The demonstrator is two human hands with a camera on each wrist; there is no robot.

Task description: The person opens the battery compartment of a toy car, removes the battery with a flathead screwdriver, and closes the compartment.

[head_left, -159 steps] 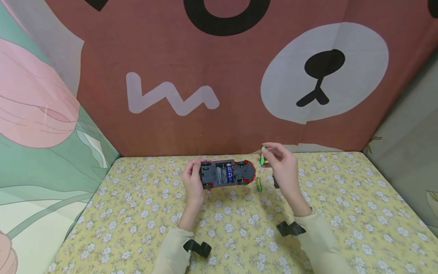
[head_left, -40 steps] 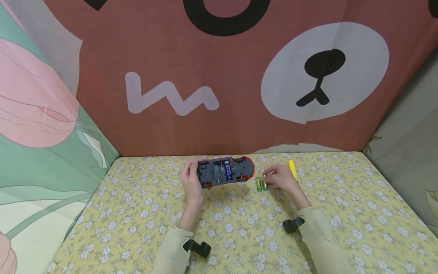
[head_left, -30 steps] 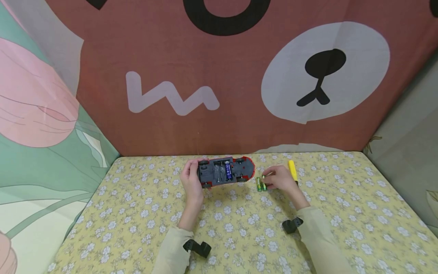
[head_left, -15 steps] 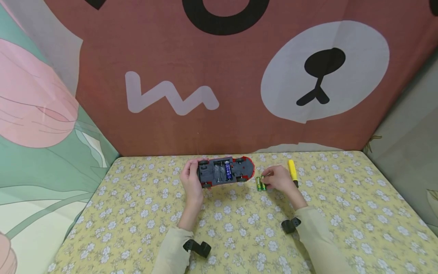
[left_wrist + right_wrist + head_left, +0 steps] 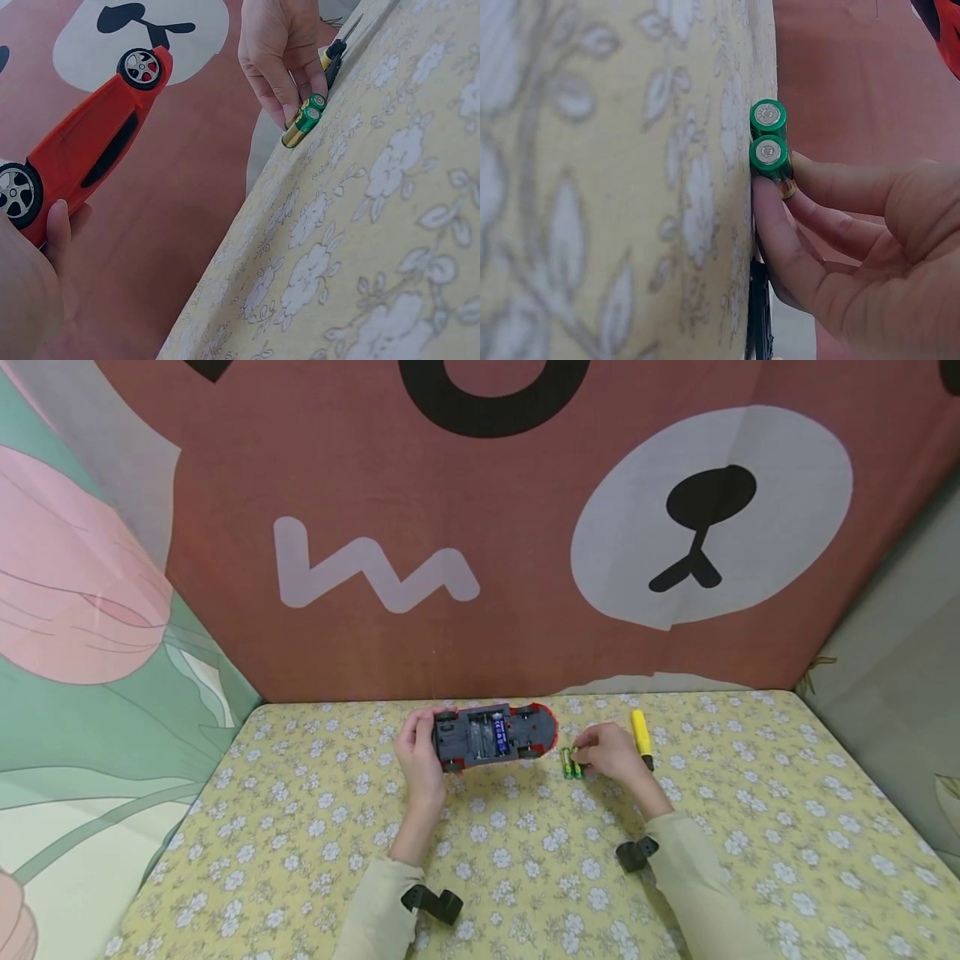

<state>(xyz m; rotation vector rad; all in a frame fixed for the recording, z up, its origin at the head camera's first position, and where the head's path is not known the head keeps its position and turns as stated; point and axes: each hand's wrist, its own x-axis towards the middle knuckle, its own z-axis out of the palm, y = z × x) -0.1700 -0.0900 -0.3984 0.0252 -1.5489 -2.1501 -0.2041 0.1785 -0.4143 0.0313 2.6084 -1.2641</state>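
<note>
The left grip (image 5: 422,752) hides one end of the red toy car (image 5: 82,142), and some of its fingers go out of sight behind it; the head view shows mostly the grey belly with a thin red edge, and the words on the purple patch (image 5: 500,733) in its uncovered slot are too small to read; the left wrist view cuts off one wheel at its side, and the right wrist view has just a bit of red in its top corner; a dark thing (image 5: 758,311) beside the right grip (image 5: 611,750) is hard to make out, and I cannot tell what it is.

The left grip is curled snugly around its end of the car and holds it up off the worktop (image 5: 495,860); the car sticks out from there toward the right grip, with its round end near the batteries.

The right grip is nearly closed, thumb and finger pinching the near battery (image 5: 771,156); the fingers cover part of it in the head view; the other battery (image 5: 567,763) lies touching it, on the side toward the left grip; both are green and gold, side by side on the worktop; the yellow and black screwdriver (image 5: 641,735) lies to the right of the right grip, just beside it.
</note>
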